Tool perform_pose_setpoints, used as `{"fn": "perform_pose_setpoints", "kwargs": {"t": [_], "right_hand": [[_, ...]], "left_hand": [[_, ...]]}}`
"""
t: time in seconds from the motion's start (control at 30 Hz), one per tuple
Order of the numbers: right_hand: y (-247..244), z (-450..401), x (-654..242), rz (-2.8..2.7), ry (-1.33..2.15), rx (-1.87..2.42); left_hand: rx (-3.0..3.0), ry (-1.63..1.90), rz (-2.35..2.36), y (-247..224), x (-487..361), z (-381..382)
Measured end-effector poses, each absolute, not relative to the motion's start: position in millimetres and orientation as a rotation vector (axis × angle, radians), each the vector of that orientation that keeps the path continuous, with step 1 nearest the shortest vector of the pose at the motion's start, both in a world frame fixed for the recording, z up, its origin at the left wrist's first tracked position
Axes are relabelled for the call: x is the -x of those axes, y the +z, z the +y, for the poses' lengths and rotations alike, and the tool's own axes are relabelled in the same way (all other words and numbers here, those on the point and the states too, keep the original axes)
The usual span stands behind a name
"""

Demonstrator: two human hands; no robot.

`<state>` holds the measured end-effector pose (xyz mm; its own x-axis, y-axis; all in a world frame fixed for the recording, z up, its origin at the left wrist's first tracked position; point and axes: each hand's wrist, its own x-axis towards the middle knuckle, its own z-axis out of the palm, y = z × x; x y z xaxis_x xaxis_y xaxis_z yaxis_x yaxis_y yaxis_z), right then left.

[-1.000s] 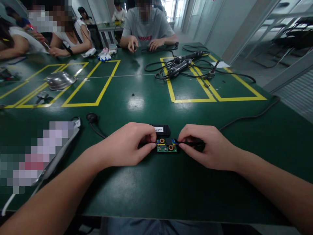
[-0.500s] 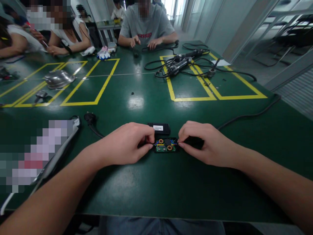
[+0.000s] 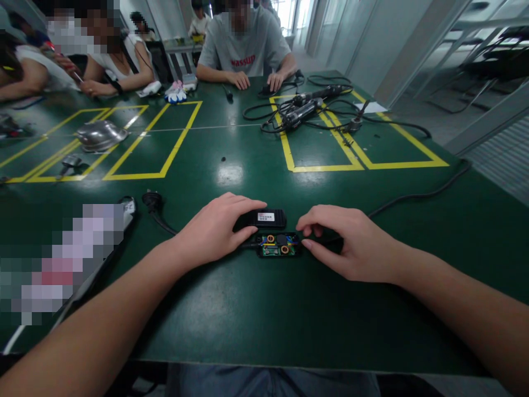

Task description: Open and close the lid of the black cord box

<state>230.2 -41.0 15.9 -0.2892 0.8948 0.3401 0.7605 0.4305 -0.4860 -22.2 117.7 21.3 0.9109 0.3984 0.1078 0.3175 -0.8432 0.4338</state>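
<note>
A small black case (image 3: 278, 253) lies on the green table with a circuit board (image 3: 273, 249) inside, showing copper coils and coloured wires. Just behind it rests its black ribbed cover (image 3: 276, 223), which bears a white label. My left hand (image 3: 219, 229) is open, thumb and fingers apart at the cover's left end; whether it touches the cover I cannot tell. At the case's right end hovers my right hand (image 3: 351, 242), its thumb and forefinger parted with nothing seen between them. A black cable runs from the case's left end under my left hand.
A black plug (image 3: 152, 201) lies to the left, near a bagged item (image 3: 124, 212) that is partly blurred out. Farther off are a metal bowl-shaped part (image 3: 101, 135), electric screwdrivers (image 3: 303, 113) with tangled cords, and gloves (image 3: 176, 92). A co-worker (image 3: 248, 52) sits opposite.
Both hands have let go of the wires at the case's ends. My left hand has opened and moved up toward the cover; my right thumb and forefinger have parted. The co-worker's hands have shifted.
</note>
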Motion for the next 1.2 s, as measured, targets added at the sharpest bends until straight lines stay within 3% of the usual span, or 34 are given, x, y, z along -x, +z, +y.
{"fn": "perform_pose_setpoints", "kwargs": {"t": [0.27,0.5,1.2], "right_hand": [[3,-46,-238,-2.016,0.388,1.373],[0,-46,-236,-2.101,0.386,1.379],[8,-41,-231,-2.097,0.435,1.435]], "left_hand": [[-2.579,0.446,0.392,38,25,102],[-2.576,0.186,0.234,33,22,94],[-2.642,0.082,0.309,38,22,96]]}}
